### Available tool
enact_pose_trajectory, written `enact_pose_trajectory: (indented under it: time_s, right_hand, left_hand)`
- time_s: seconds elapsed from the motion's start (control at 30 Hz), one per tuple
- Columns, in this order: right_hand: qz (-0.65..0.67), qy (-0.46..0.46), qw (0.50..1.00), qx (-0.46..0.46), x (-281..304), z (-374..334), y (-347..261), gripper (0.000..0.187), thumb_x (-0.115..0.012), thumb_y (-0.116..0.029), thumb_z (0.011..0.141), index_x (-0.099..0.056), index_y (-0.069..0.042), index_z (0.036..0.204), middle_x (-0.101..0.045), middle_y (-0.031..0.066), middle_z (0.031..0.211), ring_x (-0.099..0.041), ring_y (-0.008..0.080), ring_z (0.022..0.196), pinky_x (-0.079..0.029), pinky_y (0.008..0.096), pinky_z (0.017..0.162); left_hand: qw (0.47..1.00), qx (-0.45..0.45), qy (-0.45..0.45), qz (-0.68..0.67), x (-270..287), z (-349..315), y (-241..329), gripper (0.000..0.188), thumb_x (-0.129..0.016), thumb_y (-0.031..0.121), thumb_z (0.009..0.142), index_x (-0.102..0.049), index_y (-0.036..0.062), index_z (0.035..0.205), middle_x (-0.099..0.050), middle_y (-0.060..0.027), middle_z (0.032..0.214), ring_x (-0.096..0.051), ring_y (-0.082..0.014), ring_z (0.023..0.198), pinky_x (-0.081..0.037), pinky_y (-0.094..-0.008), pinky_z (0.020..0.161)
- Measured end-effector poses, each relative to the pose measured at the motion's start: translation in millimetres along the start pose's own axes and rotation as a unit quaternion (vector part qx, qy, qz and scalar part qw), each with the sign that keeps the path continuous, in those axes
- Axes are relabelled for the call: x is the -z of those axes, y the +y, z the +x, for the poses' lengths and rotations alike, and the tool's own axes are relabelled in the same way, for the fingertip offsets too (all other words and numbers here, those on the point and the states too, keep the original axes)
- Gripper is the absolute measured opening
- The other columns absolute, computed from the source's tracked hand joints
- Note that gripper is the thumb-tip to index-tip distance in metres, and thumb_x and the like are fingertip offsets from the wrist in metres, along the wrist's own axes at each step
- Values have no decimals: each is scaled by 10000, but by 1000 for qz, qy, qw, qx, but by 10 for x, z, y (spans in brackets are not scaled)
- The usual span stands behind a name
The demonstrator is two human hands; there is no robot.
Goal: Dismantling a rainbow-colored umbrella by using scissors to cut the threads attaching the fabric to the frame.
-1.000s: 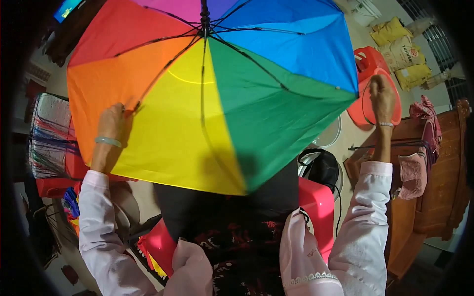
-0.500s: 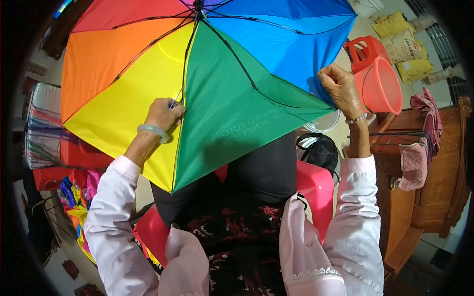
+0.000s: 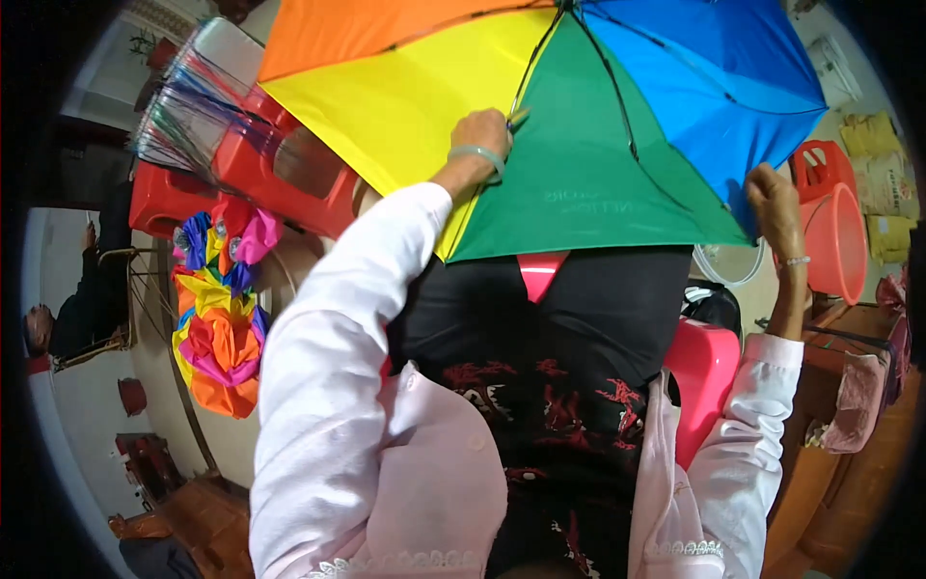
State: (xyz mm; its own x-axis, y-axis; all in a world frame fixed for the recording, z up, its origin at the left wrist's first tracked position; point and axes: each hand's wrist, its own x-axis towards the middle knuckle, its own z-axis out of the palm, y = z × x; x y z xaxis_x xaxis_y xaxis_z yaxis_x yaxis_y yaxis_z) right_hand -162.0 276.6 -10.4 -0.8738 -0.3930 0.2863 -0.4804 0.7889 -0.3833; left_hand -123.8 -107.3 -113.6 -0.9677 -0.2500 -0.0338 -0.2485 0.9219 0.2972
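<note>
Umbrella (image 3: pixel 588 183) between two raised hands (image 3: pixel 479 135)

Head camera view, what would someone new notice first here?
The open rainbow umbrella fills the top, its green panel nearest. The left hand grips a rib at the yellow-green seam, and the right hand holds the blue edge. At left lies a heap of folded colourful umbrellas, beside red plastic stools.

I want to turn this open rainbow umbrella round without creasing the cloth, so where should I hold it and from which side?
Probably grip the umbrella by its dark ribs near the canopy edge, coming from the near side. The left hand already sits on the rib between the yellow and green panels, and the right hand holds the blue panel's edge. The ribs are stiff; the cloth between them is only stretched fabric.
</note>
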Motion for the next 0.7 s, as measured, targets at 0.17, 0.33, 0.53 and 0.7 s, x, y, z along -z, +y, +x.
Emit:
enact_pose_trajectory:
  time_s: [0.17,0.33,0.53,0.7]
  right_hand:
    - [-76,-97,991,-45,36,-114,-62,60,-491,-49,778,-503,-4,740,-493,104,594,-515,154,537,-420,304,494]
    - [-22,-160,976,-145,354,-178,-333,55,-494,-40,784,-507,-7,741,-490,108,588,-522,152,526,-433,301,482]
    - [110,260,957,-72,672,188,-459,117,-503,-97,854,-583,-12,849,-541,44,696,-521,98,552,-430,234,472]
    - [162,271,946,75,178,665,-1177,131,-527,-123,840,-625,-53,890,-562,54,757,-505,129,586,-420,248,513]
  left_hand:
    - [1000,5,-10,-14,-29,-173,-14,178,-538,160,755,-630,9,774,-606,-227,803,-596,-376,765,-479,-443,676]
    - [1000,-12,-26,-3,-57,-533,-90,171,-528,156,761,-630,19,760,-616,-205,787,-605,-363,734,-487,-433,654]
    - [998,-54,38,-15,-162,-639,-40,153,-527,143,740,-603,10,726,-603,-217,744,-599,-364,695,-483,-437,611]
    - [996,-53,58,-47,-248,-670,-27,183,-535,168,737,-587,-5,708,-592,-235,720,-588,-382,668,-475,-454,593]
